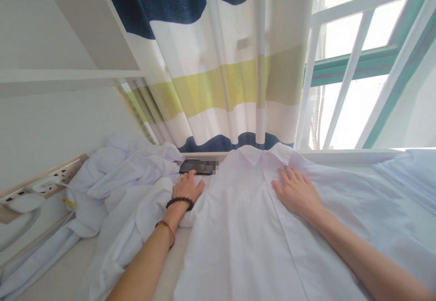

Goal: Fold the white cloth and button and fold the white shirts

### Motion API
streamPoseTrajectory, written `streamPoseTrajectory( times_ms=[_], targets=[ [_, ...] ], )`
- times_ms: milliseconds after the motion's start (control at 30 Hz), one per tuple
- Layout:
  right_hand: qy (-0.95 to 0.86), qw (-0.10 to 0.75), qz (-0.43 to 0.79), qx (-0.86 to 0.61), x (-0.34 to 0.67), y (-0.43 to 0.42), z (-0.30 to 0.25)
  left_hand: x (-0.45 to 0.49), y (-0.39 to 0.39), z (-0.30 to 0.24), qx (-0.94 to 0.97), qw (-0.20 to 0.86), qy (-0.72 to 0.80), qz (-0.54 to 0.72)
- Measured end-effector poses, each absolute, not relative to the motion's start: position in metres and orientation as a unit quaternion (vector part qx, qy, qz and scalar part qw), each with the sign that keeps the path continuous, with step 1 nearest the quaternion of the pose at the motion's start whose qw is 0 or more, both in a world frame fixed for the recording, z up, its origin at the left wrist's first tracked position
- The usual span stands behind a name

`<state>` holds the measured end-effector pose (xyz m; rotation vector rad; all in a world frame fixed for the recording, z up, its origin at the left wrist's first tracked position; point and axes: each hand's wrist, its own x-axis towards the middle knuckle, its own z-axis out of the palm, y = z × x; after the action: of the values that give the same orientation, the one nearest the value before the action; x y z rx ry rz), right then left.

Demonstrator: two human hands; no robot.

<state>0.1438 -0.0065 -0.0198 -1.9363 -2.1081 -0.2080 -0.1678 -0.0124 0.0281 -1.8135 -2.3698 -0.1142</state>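
Note:
A white buttoned shirt (245, 228) lies spread flat in front of me, collar toward the curtain. My right hand (297, 191) rests flat on its upper right chest, fingers stretched out and together, holding nothing. My left hand (188, 186) lies at the shirt's left shoulder edge, fingers curled down over the cloth, just in front of a dark phone (197, 166). The left wrist wears a dark bead bracelet and a red cord.
A heap of crumpled white garments (126, 173) lies to the left. A power strip (51, 178) with a white plug runs along the left wall. A striped curtain (221, 73) hangs behind, a barred window (357, 87) is at right, and pale blue cloth (408, 173) lies far right.

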Motion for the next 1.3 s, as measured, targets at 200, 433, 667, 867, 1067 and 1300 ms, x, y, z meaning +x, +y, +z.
streamPoseTrajectory(
  times_ms=[200, 433, 667, 867, 1067, 1300],
  targets=[
    [-0.734, 0.136, -0.080, -0.660, 0.144, -0.004, -0.018, -0.171, -0.006, 0.027, -0.613, 0.066, -0.787, -0.024],
    [-0.732, 0.136, -0.078, -0.663, 0.143, -0.004, -0.018, -0.172, -0.004, 0.028, -0.617, 0.066, -0.784, -0.012],
    [-0.728, 0.152, -0.066, -0.665, 0.143, 0.000, -0.017, -0.153, -0.019, 0.039, -0.654, 0.105, -0.749, 0.002],
    [-0.712, 0.179, -0.035, -0.678, 0.139, 0.004, -0.010, -0.083, -0.023, 0.063, -0.786, 0.115, -0.606, -0.044],
    [-0.721, 0.189, -0.002, -0.666, 0.151, 0.008, -0.009, -0.017, -0.017, 0.029, -0.848, 0.022, -0.529, 0.003],
    [-0.747, 0.182, 0.013, -0.640, 0.171, 0.008, -0.009, -0.017, -0.008, -0.005, -0.843, -0.002, -0.537, -0.033]
  ],
)
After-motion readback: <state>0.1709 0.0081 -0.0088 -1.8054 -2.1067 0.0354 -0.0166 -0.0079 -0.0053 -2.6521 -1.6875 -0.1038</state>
